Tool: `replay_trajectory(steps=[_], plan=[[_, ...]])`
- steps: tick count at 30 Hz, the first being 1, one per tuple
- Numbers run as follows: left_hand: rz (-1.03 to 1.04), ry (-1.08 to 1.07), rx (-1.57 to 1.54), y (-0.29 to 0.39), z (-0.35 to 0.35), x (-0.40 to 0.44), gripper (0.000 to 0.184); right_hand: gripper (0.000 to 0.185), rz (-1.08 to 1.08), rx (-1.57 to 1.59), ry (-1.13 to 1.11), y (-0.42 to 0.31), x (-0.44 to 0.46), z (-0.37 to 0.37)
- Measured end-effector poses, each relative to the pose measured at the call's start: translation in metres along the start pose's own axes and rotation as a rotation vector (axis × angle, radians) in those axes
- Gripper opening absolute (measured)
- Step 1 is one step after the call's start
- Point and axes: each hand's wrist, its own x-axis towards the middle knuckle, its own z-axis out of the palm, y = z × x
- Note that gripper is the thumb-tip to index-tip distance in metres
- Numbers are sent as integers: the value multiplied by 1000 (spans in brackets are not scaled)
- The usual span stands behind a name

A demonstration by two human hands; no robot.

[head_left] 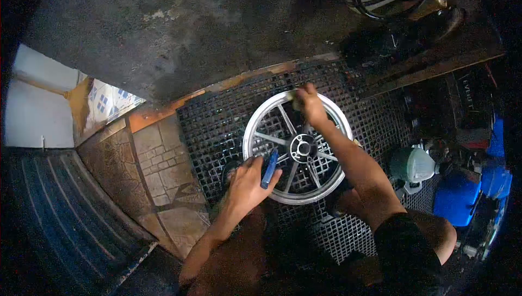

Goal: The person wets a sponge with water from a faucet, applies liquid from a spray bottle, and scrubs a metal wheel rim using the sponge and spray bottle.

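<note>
Spoked wheel (302, 148) lies over grid mat (217, 127), judged stiff, moderately heavy, perhaps slick, best held by its rim (293, 198) at 3 and 9 o'clock; my hands apart, left hand (246, 183) at 8 gripping a blue tool (269, 170), right hand (312, 109) at 12 clasping a blurred pad (298, 100).

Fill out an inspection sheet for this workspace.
Surface: dark grid mat.
Job's things: spoked wheel, face-on over the mat; blue item, at its near-left side.
Clutter: jug and blue container, at right.
Hands: left hand holds the blue item; right hand at the wheel's far rim, its grip too blurred to tell.
Cables: black loops, top right; cable or hose unclear.
Surroundings: patterned tiles, left; dark floor beyond the mat.
</note>
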Motion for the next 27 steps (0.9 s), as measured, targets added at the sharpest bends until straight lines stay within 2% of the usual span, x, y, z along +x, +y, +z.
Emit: replay_trajectory(steps=[1, 3, 5, 8, 10, 11, 12, 14, 16, 18, 19, 22, 24, 27], plan=[[23, 41, 9, 2, -1, 0, 42, 27, 49, 84, -73, 4, 0, 25], [24, 77, 19, 0, -2, -1, 41, 22, 117, 419, -212, -57, 32, -42], [-17, 69, 16, -7, 1, -1, 38, 19, 236, 438, -208, -15, 20, -29], [-131, -55, -64, -4, -5, 2, 37, 12, 414, 436, -184, -15, 14, -62], [-15, -11, -57, -1, 3, 1, 35, 16, 269, 301, -102, -6, -2, -68], [48, 11, -51, 1, 7, 2, 35, 23, 206, 258, -225, -3, -6, -73], [55, -25, -53, 1, 10, 3, 34, 19, 389, 497, -489, 4, -13, -71], [59, -88, -62, -1, 18, 5, 34, 18, 97, 407, -418, -1, -34, -75], [-1, -191, -62, 0, 23, 8, 34, 18, 180, 337, -626, 0, -39, -82], [-59, -289, -57, 7, 21, 11, 35, 19, 355, 350, -548, -9, -45, -95], [-20, -242, -52, 6, 26, 11, 37, 20, 394, 338, -499, -12, -44, -98], [71, -153, -26, -4, 44, 8, 41, 24, 204, 696, -321, 17, -74, -50], [82, -148, 2, -3, 48, 4, 41, 24, 201, 377, -514, 3, -68, -63], [110, -138, -10, 0, 50, 4, 40, 24, 52, 238, -612, 2, -71, -91]])
